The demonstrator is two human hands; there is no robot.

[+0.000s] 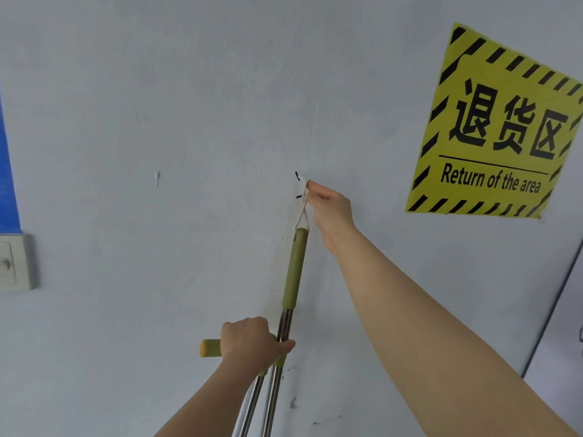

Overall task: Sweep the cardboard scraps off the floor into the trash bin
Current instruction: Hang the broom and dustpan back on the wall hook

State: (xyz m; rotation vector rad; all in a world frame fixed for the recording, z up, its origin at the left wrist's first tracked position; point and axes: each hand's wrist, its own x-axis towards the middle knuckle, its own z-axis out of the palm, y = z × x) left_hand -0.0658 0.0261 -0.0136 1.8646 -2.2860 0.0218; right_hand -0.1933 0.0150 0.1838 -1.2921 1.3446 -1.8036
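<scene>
I face a pale grey wall. A broom's green grip (295,269) on a steel pole stands upright against it, with a white string loop (303,207) at its top. My right hand (329,209) pinches that loop at a small dark hook mark on the wall. My left hand (252,342) is closed around two steel poles and a second green-and-yellow handle (209,347) that sticks out to the left, likely the dustpan's. The broom head, the dustpan, the floor, the cardboard scraps and the trash bin are all out of view.
A yellow and black sign (498,127) reading "Return of the area" hangs on the wall at the upper right. A wall switch (14,263) sits at the left edge below a blue strip (8,171). A door edge (555,304) runs down the right.
</scene>
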